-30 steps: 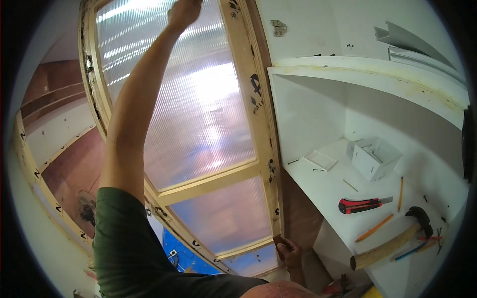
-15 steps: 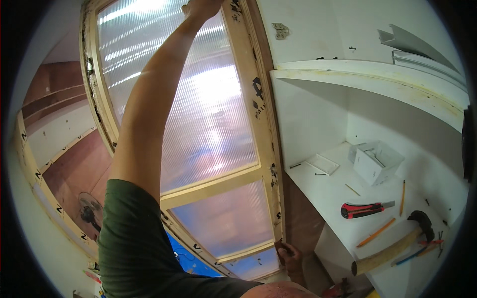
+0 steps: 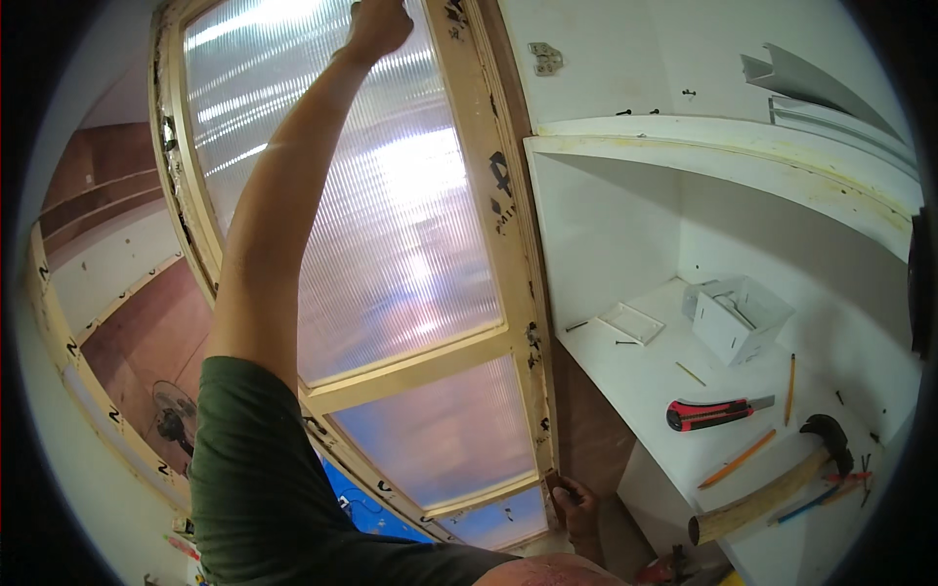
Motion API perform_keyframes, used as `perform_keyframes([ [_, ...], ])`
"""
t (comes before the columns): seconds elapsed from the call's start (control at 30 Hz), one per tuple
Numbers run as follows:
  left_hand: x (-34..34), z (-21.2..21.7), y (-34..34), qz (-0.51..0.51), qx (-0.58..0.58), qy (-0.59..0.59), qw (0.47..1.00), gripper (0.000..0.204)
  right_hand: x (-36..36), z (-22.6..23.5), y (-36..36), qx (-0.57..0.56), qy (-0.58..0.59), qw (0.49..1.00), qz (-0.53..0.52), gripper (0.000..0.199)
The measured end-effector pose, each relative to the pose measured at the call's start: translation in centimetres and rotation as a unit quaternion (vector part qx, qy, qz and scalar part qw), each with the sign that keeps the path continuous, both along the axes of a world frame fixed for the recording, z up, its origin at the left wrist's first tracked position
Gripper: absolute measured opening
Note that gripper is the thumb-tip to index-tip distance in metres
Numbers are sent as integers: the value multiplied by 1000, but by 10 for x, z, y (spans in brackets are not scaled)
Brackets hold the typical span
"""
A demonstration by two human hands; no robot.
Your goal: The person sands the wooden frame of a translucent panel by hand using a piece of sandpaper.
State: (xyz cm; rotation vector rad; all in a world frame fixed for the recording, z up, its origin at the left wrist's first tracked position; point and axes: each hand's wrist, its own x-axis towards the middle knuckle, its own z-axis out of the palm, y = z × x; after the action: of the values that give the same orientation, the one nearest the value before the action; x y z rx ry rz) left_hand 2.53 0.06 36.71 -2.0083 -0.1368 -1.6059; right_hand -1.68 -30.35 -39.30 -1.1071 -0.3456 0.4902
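Note:
A tall pale wooden door frame (image 3: 513, 244) filled with ribbed translucent sheet (image 3: 391, 225) stands in front of me. My left arm, in a green sleeve, reaches straight up, and my left hand (image 3: 378, 23) is closed on the frame's top rail. My right hand (image 3: 575, 502) is low down, gripping the frame's right edge near its bottom corner. A cross rail (image 3: 410, 371) divides the sheet into a large upper pane and a smaller lower one.
A white shelf (image 3: 645, 376) to the right carries a red utility knife (image 3: 711, 413), a hammer (image 3: 772, 493), pencils (image 3: 738, 459), a small white box (image 3: 738, 317) and a flat white plate (image 3: 632, 322). Metal profiles (image 3: 811, 88) lie on the upper shelf. A fan (image 3: 174, 422) stands lower left.
My left hand has shifted slightly along the top rail and the view has tilted a little. My right hand stays at the lower corner.

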Motion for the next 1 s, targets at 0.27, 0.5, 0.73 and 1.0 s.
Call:
perform_keyframes([
  [0.27, -2, -67, 14, 279, 161, 135, 937, 71, -6, -1, -2, -1, 0, 1000, -3, 39],
  [0.5, -10, -145, 29, 291, 325, 80, 896, 50, -11, 5, -11, -3, 9, 1000, 27, 41],
  [0.73, -29, -238, 5, 264, 250, 277, 889, 56, -11, 1, -1, -2, 23, 999, 49, 43],
  [1.0, -40, -226, 5, -80, 238, 355, 901, 26, -18, 4, 6, -26, 8, 996, 83, 43],
])
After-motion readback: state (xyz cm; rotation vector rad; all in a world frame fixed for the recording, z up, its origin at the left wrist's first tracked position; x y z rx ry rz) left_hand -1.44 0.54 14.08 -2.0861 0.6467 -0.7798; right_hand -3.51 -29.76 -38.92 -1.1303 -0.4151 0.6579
